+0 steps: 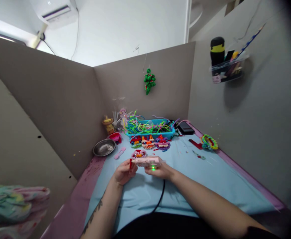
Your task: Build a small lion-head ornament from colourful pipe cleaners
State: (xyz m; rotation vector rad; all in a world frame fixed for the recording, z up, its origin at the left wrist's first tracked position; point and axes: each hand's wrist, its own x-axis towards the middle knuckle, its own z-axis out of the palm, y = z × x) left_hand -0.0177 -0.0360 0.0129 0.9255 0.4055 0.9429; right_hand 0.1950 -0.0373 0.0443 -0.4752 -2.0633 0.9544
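My right hand (157, 172) is closed around a pale pink hot glue gun (146, 161) with a lit green light, its black cord running down toward my body. The gun's nozzle points left, right at a small red piece (131, 163) pinched in my left hand (124, 171). Whether the nozzle touches that piece, I cannot tell. Just beyond the gun lies a pink and red fuzzy animal face (138, 153). Behind it, three more such faces sit in a row: a red and green one (136, 142), an orange one (148, 142) and a purple one (162, 143).
A blue basket (151, 135) of colourful pipe cleaners stands at the back. On the left are a metal bowl (104, 148) and a pink strip (120, 153). A dark phone-like slab (185, 128) and coiled pipe cleaners (209, 142) lie right. Grey partitions (145, 99) enclose the table.
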